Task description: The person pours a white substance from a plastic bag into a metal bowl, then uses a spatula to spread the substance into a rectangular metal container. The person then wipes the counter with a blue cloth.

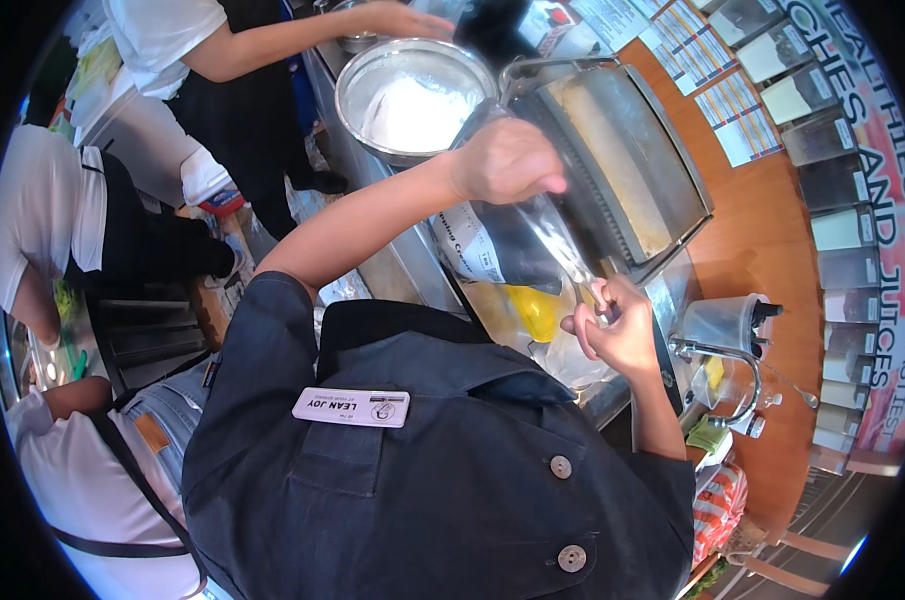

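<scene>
A clear plastic bag [544, 228] stretches between my two hands, narrowing to a shiny twisted end on the right. My left hand [512, 162] is closed in a fist around its upper part, raised between a steel bowl and a grill press. Lower and to the right, my right hand [620, 325] pinches the narrow end, thumb and fingers closed. Whether a small tool is also in that grip, I cannot tell. Beneath the plastic lies a white and dark printed pouch [467, 245]. A yellow object [534, 312] rests on the counter near my right hand.
The steel bowl [347, 105] with white contents stands beyond my left forearm. The open grill press [662, 150] sits to its right. A clear jug [717, 322] and a curved tap [754, 375] are at the right. Co-workers stand left; one's hand [407, 20] reaches past the bowl.
</scene>
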`<state>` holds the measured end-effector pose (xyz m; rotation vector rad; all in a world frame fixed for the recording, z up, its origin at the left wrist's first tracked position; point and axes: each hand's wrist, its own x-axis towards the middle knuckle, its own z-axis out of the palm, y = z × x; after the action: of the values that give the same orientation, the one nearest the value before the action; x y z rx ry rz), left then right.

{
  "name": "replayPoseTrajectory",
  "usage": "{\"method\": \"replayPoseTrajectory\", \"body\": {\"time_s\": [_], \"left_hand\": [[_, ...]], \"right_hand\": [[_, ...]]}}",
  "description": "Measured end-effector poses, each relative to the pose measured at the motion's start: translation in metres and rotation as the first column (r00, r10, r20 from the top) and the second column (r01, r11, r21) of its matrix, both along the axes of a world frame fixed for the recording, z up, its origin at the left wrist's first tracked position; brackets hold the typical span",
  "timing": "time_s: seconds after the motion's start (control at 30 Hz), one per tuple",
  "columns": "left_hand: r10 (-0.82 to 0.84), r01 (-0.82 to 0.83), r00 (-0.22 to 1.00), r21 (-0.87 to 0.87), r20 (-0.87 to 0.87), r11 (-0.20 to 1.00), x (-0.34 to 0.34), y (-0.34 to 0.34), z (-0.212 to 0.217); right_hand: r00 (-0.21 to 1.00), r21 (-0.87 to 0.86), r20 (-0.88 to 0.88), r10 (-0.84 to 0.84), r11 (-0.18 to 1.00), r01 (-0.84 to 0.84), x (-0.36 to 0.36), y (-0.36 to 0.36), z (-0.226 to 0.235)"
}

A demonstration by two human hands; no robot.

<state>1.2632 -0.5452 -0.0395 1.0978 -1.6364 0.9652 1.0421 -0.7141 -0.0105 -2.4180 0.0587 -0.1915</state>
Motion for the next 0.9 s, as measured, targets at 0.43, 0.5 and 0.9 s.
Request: {"method": "replayPoseTrajectory", "body": {"time_s": [0.43,0.5,0.9], "left_hand": [[0.023,-0.017,0.992,0.045,-0.127,0.999,0.023,-0.003,-0.034],[-0.003,0.009,0.993,0.054,-0.122,0.999,0.026,-0.001,-0.033],[0.177,-0.054,0.455,0.171,-0.873,0.984,0.041,0.048,-0.059]], "right_hand": [[0.986,-0.009,0.14,-0.092,0.996,0.094,0.007,0.024,-0.039],[0.977,0.009,0.181,-0.111,0.994,0.111,0.009,0.029,-0.049],[0.973,0.252,0.004,-0.232,0.942,0.223,0.007,0.033,-0.072]]}}
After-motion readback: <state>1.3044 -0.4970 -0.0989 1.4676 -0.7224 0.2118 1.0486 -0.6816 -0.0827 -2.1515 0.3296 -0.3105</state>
